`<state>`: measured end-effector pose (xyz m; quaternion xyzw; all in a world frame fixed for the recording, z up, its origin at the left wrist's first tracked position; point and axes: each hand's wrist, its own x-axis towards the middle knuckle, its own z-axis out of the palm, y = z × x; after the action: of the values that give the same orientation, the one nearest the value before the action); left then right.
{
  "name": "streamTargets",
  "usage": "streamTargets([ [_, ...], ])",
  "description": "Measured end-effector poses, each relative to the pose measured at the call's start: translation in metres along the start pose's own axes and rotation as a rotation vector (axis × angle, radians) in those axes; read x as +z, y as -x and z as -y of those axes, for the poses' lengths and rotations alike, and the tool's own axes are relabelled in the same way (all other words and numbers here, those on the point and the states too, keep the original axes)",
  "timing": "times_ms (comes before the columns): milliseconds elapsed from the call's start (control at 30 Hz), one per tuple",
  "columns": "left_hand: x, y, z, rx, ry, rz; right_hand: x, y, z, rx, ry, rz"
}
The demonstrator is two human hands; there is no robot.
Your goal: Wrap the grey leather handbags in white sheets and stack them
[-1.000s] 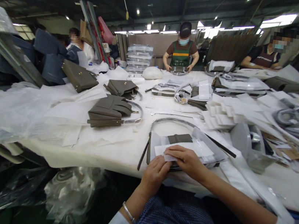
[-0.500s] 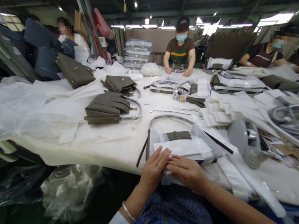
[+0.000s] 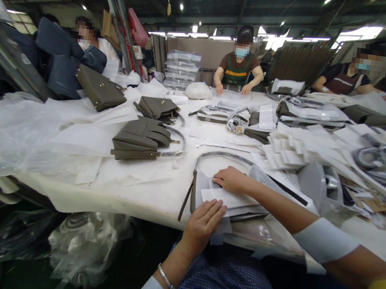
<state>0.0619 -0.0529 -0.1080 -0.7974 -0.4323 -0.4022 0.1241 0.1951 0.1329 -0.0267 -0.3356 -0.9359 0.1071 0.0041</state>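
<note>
A dark olive handbag (image 3: pixel 192 197), partly wrapped in white paper, lies in front of me at the table edge. Its handle (image 3: pixel 227 156) is covered in clear wrap and arches away from me. My left hand (image 3: pixel 205 220) is laid flat on the near edge of a folded white sheet (image 3: pixel 238 201), fingers stretched out. Farther back on the same bag, my right hand (image 3: pixel 233 180) reaches over it with fingers bent down and together at the wrapping. What those fingertips hold, if anything, is hidden. A dark strap (image 3: pixel 185 201) hangs at the bag's left end.
Several unwrapped olive bags (image 3: pixel 139 139) lie left of centre. Thin white sheets (image 3: pixel 37 130) cover the left side. To the right stand a grey tape dispenser (image 3: pixel 317 181) and a stack of folded paper (image 3: pixel 289 146). A co-worker (image 3: pixel 239 67) works across the table.
My right hand has left its place beside my left hand and moved away from me onto the bag's middle. My left hand stays at the near edge, still flat.
</note>
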Motion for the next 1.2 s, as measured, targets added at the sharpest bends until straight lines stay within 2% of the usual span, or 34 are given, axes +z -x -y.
streamTargets([
  [133,0.001,0.0,0.0,-0.007,0.006,-0.012,0.003,-0.013,0.008,-0.043,0.006,0.045],
  [233,0.001,-0.001,0.0,0.005,-0.002,-0.009,0.004,-0.01,0.016,-0.065,0.026,0.051],
  [467,0.0,-0.002,0.004,0.052,-0.032,-0.024,0.01,0.037,0.032,-0.126,0.057,-0.021],
  [600,0.0,-0.002,0.009,0.076,-0.018,0.007,0.003,0.058,0.025,-0.179,-0.007,-0.044],
  [767,-0.001,-0.001,0.013,0.086,0.016,0.071,-0.009,0.042,0.004,-0.088,-0.093,-0.132],
  [900,-0.003,-0.003,0.021,0.074,0.035,0.108,-0.009,0.029,0.002,-0.097,-0.098,-0.152],
  [967,-0.004,-0.006,0.027,0.061,0.043,0.134,-0.006,0.04,0.009,-0.125,-0.133,-0.252],
  [1100,-0.001,-0.012,0.037,0.037,0.071,0.122,0.013,0.096,0.024,-0.241,-0.178,-0.634],
  [1200,0.004,-0.014,0.041,0.027,0.1,0.087,0.034,0.133,0.033,-0.378,-0.044,-0.702],
])
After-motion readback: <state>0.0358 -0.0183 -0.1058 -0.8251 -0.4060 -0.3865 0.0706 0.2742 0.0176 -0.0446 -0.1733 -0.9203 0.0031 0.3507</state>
